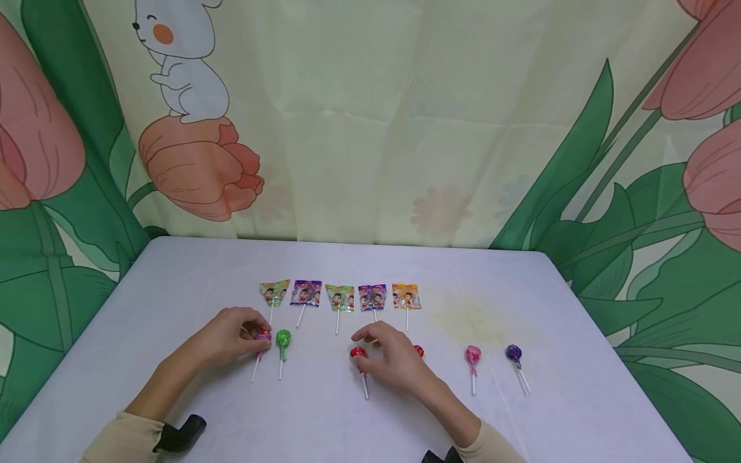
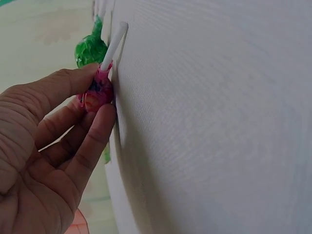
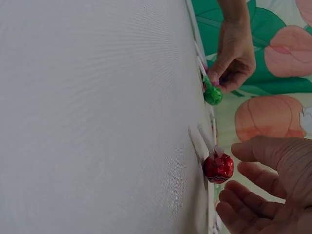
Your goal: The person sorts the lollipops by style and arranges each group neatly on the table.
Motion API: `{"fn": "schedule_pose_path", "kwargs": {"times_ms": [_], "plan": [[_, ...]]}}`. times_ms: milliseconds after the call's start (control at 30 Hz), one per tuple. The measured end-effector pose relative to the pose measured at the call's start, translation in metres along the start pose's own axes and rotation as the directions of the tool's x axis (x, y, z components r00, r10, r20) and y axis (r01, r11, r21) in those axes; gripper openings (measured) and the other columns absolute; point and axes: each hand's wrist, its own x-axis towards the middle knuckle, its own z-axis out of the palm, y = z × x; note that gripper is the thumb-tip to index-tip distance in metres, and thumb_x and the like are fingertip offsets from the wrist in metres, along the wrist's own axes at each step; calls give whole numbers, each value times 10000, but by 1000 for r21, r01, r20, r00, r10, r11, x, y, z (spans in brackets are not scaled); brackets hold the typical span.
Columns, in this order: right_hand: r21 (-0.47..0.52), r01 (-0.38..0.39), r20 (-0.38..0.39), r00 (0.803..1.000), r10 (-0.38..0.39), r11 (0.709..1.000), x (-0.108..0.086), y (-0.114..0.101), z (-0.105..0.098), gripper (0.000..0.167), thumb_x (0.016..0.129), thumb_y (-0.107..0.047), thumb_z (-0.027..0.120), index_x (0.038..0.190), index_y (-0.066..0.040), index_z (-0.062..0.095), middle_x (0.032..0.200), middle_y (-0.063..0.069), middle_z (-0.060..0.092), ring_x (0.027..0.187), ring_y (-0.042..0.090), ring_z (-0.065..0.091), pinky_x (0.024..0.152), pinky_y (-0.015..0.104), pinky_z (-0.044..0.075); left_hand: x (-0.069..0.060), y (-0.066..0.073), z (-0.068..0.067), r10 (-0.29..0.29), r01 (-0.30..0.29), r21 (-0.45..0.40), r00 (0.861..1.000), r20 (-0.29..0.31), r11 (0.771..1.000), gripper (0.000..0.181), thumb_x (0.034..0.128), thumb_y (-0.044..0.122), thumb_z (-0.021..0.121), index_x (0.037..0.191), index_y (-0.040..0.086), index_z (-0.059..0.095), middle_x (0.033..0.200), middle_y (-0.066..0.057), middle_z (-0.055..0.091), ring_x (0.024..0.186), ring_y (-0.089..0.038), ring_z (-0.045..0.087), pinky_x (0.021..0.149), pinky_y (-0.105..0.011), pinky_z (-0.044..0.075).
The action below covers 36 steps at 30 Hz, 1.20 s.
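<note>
My left hand (image 1: 228, 337) pinches the wrapped head of a pink lollipop (image 2: 99, 93) between thumb and fingers, its white stick pointing toward me. Right beside it lies a green lollipop (image 1: 283, 339). My right hand (image 1: 396, 360) hovers around a red lollipop (image 1: 358, 352). In the right wrist view, the thumb and fingers are spread near the red head with a small gap, not gripping it. A second red lollipop (image 1: 419, 350) is mostly hidden behind the right hand.
Farther right on the white-covered table (image 1: 579, 411) lie a pink lollipop (image 1: 473, 355) and a purple lollipop (image 1: 513, 353). Behind the hands is a row of several lollipops in flat printed wrappers, including an orange one (image 1: 407, 296). A patterned curtain (image 1: 370, 128) hangs behind the table.
</note>
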Motion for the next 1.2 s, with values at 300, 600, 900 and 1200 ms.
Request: {"fn": "schedule_pose_path", "kwargs": {"times_ms": [300, 600, 900, 1200], "plan": [[-18, 14, 59, 998, -13, 1000, 1, 2, 2, 177, 910, -70, 736, 1082, -112, 738, 1054, -17, 689, 955, 162, 638, 876, 327, 548, 0, -3, 1, 31, -31, -8, 999, -10, 1000, 190, 829, 119, 847, 958, 56, 723, 814, 37, 620, 765, -129, 565, 667, -237, 521], [21, 1, 85, 996, -3, 1000, 2, 1, 2, 155, 909, -63, 744, 1061, -96, 739, 1024, -9, 692, 875, 78, 642, 821, 295, 564, -1, -2, 1, 32, -32, -8, 999, -10, 999, 192, 829, 112, 846, 964, 51, 724, 813, 34, 619, 760, -127, 565, 664, -233, 522], [61, -7, 67, 998, 3, 998, 2, 0, 4, 164, 897, -69, 763, 1057, -82, 729, 1017, -4, 690, 846, 75, 656, 774, 253, 554, -1, 0, 1, 15, -15, -7, 1000, -8, 1000, 200, 833, 126, 846, 975, 49, 727, 822, 27, 620, 769, -136, 562, 667, -234, 520], [121, -27, 48, 999, 22, 992, 11, -7, 8, 181, 906, -66, 754, 1084, -69, 724, 1021, -3, 696, 888, 131, 662, 762, 204, 554, -1, 0, 1, 11, -11, 7, 1000, -10, 1000, 201, 833, 126, 845, 974, 49, 726, 822, 26, 615, 774, -138, 557, 671, -236, 516]]}}
